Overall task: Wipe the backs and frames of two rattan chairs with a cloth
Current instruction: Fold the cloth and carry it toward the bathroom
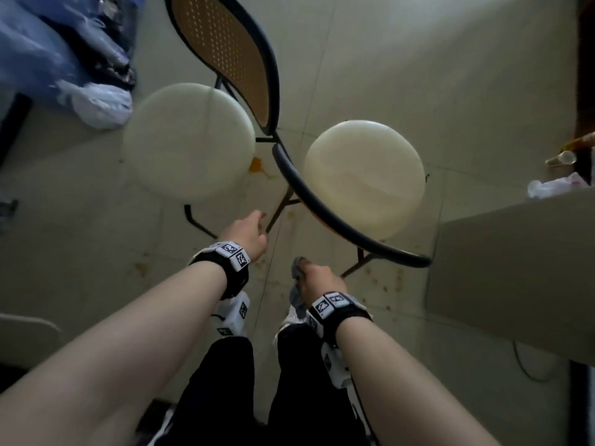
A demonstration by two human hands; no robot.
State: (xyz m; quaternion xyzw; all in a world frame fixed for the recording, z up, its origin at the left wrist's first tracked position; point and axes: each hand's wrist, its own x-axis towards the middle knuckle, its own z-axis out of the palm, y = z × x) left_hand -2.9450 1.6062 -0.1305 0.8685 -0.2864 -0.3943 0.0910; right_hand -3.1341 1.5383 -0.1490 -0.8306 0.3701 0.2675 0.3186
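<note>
Two rattan chairs with round cream seats stand on the floor below me. The left chair (190,143) shows its woven tan back panel (225,49) in a dark frame. The right chair (363,178) turns its back toward me, and only the dark curved top rail (322,207) shows. My right hand (322,280) grips a grey cloth (297,292) just below that rail, apart from it. My left hand (246,231) reaches forward beside a thin chair leg, fingers loosely curled, holding nothing I can see.
A grey table corner (515,268) juts in at the right with crumpled paper on it. Blue and white plastic bags (96,101) lie at the upper left. The tiled floor (96,220) has orange stains between the chairs. My feet stand close behind the chairs.
</note>
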